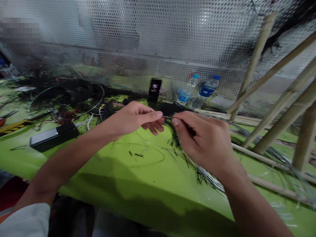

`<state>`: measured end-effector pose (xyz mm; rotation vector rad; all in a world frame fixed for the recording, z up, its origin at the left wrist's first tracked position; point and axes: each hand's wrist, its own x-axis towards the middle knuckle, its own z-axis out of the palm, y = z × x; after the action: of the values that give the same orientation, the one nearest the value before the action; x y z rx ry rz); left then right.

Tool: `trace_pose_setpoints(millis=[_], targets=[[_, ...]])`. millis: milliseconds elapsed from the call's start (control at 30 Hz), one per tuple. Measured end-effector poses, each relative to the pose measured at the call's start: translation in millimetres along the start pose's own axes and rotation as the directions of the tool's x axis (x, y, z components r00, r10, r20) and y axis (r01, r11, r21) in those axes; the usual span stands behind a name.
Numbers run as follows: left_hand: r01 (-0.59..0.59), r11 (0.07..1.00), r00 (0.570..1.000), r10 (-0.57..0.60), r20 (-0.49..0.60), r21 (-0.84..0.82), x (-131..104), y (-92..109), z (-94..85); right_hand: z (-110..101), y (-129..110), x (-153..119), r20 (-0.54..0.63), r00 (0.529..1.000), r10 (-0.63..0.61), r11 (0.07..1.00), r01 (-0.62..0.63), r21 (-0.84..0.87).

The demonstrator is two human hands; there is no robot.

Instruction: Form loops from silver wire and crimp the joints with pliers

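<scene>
Two bare hands work close together over a green tabletop (148, 184), and one thin strand of wire (168, 117) bridges the small gap between their fingertips. The strand lies in front of the person, its visible length running roughly left to right, almost level, from the left thumb tip to the right hand's pinch. Neither hand is clearly nearer to it: each meets one end of the part that shows.

The right hand (206, 143) is narrow, thumb pressed to the index finger on the strand, the other fingers folded in. The left hand (140, 119) has its thumb stretched along the top and its remaining fingers loosely curled beneath; the thumb tip is at the strand, but whether it pinches firmly or merely steadies it, one cannot tell.

Below the right hand, a bundle of silvery wires (209, 177) slants across the tabletop toward the near right, apart from the bridging strand as far as can be seen. Dark clippings (139, 155) lie below the left fingers. Beyond the hands stand a dark phone (153, 93) and two water bottles (206, 90), while bamboo poles (255, 65) lean at the right.
</scene>
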<state>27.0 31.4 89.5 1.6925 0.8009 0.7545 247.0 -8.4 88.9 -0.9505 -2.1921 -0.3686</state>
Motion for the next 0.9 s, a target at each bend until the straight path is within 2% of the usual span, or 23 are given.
trace_pose_setpoints(millis=[133, 267, 367, 433, 500, 533, 567, 600, 667, 700, 733, 767, 800, 833, 867, 900], targets=[[0.004, 0.993, 0.999, -0.009, -0.041, -0.121, 3, -4, 0.7, -1, 0, 0, 0.003, 1.000, -0.021, 1.000, 0.021, -0.011], [-0.162, 0.978, 0.978, 0.142, -0.151, -0.128, 1, -6, 11.0, -5, -2, 1, 0.008, 1.000, 0.027, 0.999, -0.027, 0.026], [-0.324, 0.945, 0.924, 0.305, -0.231, -0.048, -1, -6, 19.5, -10, -5, 2, -0.002, 0.997, 0.072, 0.994, -0.071, 0.084], [-0.422, 0.904, 0.865, 0.424, -0.266, 0.069, -3, -8, 23.4, -13, -6, 3, 0.005, 0.996, 0.092, 0.988, -0.092, 0.120], [-0.508, 0.831, 0.785, 0.555, -0.277, 0.227, -3, -13, 24.4, -15, -7, 3, 0.024, 0.993, 0.115, 0.981, -0.117, 0.156], [-0.548, 0.771, 0.725, 0.631, -0.276, 0.323, -2, -15, 23.7, -16, -8, 2, 0.034, 0.991, 0.128, 0.976, -0.132, 0.176], [-0.590, 0.680, 0.641, 0.722, -0.260, 0.435, -1, -17, 22.2, -16, -8, 2, 0.039, 0.990, 0.138, 0.971, -0.143, 0.194], [-0.620, 0.553, 0.535, 0.817, -0.215, 0.557, -1, -19, 20.0, -15, -9, 2, 0.038, 0.989, 0.142, 0.968, -0.146, 0.206], [-0.613, 0.262, 0.335, 0.940, -0.054, 0.745, 0, -20, 14.6, -15, -9, 2, 0.024, 0.992, 0.122, 0.970, -0.124, 0.208], [-0.599, 0.168, 0.288, 0.958, 0.014, 0.783, 0, -18, 11.7, -15, -9, 2, 0.015, 0.995, 0.098, 0.975, -0.099, 0.199], [-0.603, 0.173, 0.311, 0.950, 0.030, 0.778, 0, -16, 9.0, -15, -9, 2, 0.004, 0.998, 0.069, 0.980, -0.069, 0.185], [-0.624, 0.288, 0.404, 0.915, -0.016, 0.726, -1, -13, 6.6, -15, -8, 3, -0.008, 0.999, 0.043, 0.985, -0.041, 0.170], [-0.630, 0.472, 0.546, 0.834, -0.079, 0.617, -2, -9, 4.3, -16, -7, 3, -0.020, 1.000, 0.023, 0.988, -0.019, 0.154], [-0.587, 0.672, 0.707, 0.698, -0.119, 0.451, -3, -5, 2.3, -17, -5, 3, -0.035, 0.999, 0.003, 0.991, 0.002, 0.135], [-0.496, 0.828, 0.839, 0.535, -0.102, 0.261, -4, -2, 0.4, -18, -4, 3, -0.047, 0.999, -0.020, 0.993, 0.026, 0.115], [-0.378, 0.921, 0.923, 0.383, -0.037, 0.096, -5, 2, -1.3, -19, -3, 3, -0.054, 0.997, -0.046, 0.994, 0.051, 0.098]])
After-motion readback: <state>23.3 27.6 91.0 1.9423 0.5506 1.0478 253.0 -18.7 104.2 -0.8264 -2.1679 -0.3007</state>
